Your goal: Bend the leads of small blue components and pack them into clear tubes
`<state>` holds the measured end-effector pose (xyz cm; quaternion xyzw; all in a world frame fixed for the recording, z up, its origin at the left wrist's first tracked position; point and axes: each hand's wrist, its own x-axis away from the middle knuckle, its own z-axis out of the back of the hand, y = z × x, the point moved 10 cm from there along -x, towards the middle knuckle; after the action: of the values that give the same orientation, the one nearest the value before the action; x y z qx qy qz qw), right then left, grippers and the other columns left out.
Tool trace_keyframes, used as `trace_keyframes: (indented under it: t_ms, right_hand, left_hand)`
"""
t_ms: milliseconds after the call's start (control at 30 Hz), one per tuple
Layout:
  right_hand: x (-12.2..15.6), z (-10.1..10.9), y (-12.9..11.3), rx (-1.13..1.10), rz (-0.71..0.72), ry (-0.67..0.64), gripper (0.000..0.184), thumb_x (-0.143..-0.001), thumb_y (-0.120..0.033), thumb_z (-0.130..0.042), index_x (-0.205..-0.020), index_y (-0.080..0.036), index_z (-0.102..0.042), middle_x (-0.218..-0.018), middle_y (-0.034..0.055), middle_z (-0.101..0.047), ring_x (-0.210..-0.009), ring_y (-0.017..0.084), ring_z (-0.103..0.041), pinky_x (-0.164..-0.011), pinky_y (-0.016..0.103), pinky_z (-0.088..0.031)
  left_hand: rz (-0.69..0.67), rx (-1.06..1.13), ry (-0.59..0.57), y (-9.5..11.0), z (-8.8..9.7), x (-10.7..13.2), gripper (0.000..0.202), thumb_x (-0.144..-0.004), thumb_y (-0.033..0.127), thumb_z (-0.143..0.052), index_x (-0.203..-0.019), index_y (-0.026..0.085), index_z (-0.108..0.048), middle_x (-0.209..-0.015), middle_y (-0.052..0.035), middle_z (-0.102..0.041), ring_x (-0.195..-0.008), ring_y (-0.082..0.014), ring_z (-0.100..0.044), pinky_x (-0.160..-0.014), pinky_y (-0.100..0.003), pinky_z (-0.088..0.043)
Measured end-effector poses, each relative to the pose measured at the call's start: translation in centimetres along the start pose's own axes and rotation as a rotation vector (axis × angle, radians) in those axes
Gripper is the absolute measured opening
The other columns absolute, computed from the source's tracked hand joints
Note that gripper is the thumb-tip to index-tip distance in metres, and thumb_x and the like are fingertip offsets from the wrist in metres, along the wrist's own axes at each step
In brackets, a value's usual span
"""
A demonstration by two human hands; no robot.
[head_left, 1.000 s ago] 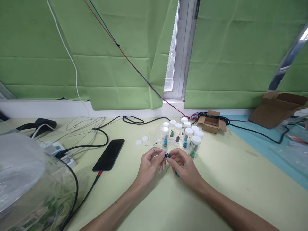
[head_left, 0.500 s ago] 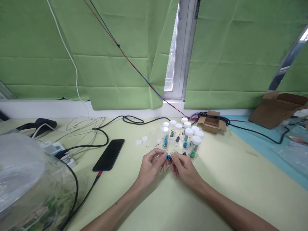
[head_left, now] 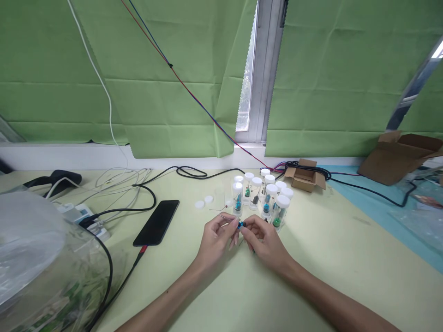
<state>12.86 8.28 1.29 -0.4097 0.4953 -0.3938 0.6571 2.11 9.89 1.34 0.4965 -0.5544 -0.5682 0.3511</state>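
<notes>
A small blue and black part (head_left: 241, 224) is pinched between my two hands, just above the table; its exact kind is too small to make out. My left hand (head_left: 218, 234) grips its left side with thumb and fingertips, and a thin wire or rod sticks out over those fingers. On the other side, my right hand (head_left: 261, 235) has its thumb and index finger closed against the part. Right behind the hands stand several clear vials with white caps (head_left: 266, 203), holding blue, green or dark pieces with wires. A thin lead with a red bead (head_left: 224, 206) lies near the left fingers.
Loose white caps (head_left: 204, 202) lie left of the vials, beside an uncapped clear vial (head_left: 219, 197). A black phone (head_left: 156, 223) on a cable, a power strip (head_left: 83, 216) and a plastic bag (head_left: 51, 267) are at left. A small cardboard box (head_left: 304, 176) stands behind.
My right thumb and fingers have shifted slightly left and re-gripped around the blue and black part. The left hand stays nearly still.
</notes>
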Motion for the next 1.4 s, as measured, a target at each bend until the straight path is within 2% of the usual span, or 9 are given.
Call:
trace_keyframes:
  t_ms: [233,333,567,833,1200,1400]
  right_hand:
    - [0.1,-0.5,0.8,-0.080,-0.060,-0.036,0.040,-0.095,-0.050,-0.045,-0.070,-0.019,-0.052,-0.055,-0.0044,-0.048,-0.044,0.009,-0.044,-0.045,0.022,-0.035]
    - [0.1,-0.7,1.3,-0.098,-0.085,-0.048,0.043,-0.095,-0.053,-0.041,-0.070,-0.019,-0.052,-0.050,-0.0055,-0.046,-0.040,0.009,-0.041,-0.042,0.022,-0.034]
    - [0.0,-0.8,1.5,-0.152,-0.094,-0.045,0.042,-0.096,-0.051,-0.041,-0.071,-0.019,-0.051,-0.049,-0.0059,-0.046,-0.038,0.008,-0.040,-0.040,0.021,-0.033]
    - [-0.1,-0.7,0.8,-0.197,-0.070,-0.034,0.026,-0.093,-0.043,-0.052,-0.083,-0.019,-0.050,-0.055,-0.0068,-0.049,-0.041,0.007,-0.041,-0.040,0.019,-0.034]
    - [0.0,-1.2,0.5,-0.272,-0.070,-0.088,0.030,-0.094,-0.044,-0.049,-0.078,-0.019,-0.048,-0.051,-0.0080,-0.044,-0.037,0.006,-0.039,-0.038,0.019,-0.032]
    - [-0.2,-1.2,0.8,-0.276,-0.081,-0.089,0.031,-0.094,-0.045,-0.050,-0.077,-0.019,-0.049,-0.050,-0.0084,-0.043,-0.037,0.006,-0.038,-0.038,0.019,-0.032]
  left_hand:
    - [0.000,-0.009,-0.014,0.3,-0.3,0.1,0.022,-0.081,0.038,-0.065,-0.081,0.017,-0.061,-0.051,0.0034,-0.053,-0.047,-0.0100,-0.045,-0.052,-0.024,-0.035]
    - [0.004,-0.014,-0.012,0.4,-0.4,0.1,0.022,-0.081,0.039,-0.065,-0.081,0.017,-0.060,-0.051,0.0032,-0.054,-0.047,-0.0098,-0.045,-0.051,-0.024,-0.035]
    - [-0.011,-0.029,-0.026,0.3,-0.4,0.1,0.021,-0.084,0.037,-0.062,-0.085,0.017,-0.058,-0.051,0.0040,-0.053,-0.048,-0.0095,-0.044,-0.052,-0.024,-0.035]
    - [-0.007,-0.059,-0.020,0.3,-0.1,0.1,0.021,-0.086,0.037,-0.060,-0.088,0.017,-0.057,-0.053,0.0042,-0.051,-0.049,-0.0094,-0.043,-0.053,-0.024,-0.035]
    - [0.012,-0.082,-0.013,-0.1,0.0,0.1,0.024,-0.083,0.039,-0.063,-0.086,0.015,-0.058,-0.052,0.0051,-0.048,-0.050,-0.0084,-0.040,-0.051,-0.022,-0.033]
    - [-0.022,-0.106,-0.021,0.2,0.1,0.1,0.023,-0.082,0.037,-0.064,-0.085,0.015,-0.059,-0.055,0.0047,-0.047,-0.050,-0.0081,-0.041,-0.049,-0.022,-0.032]
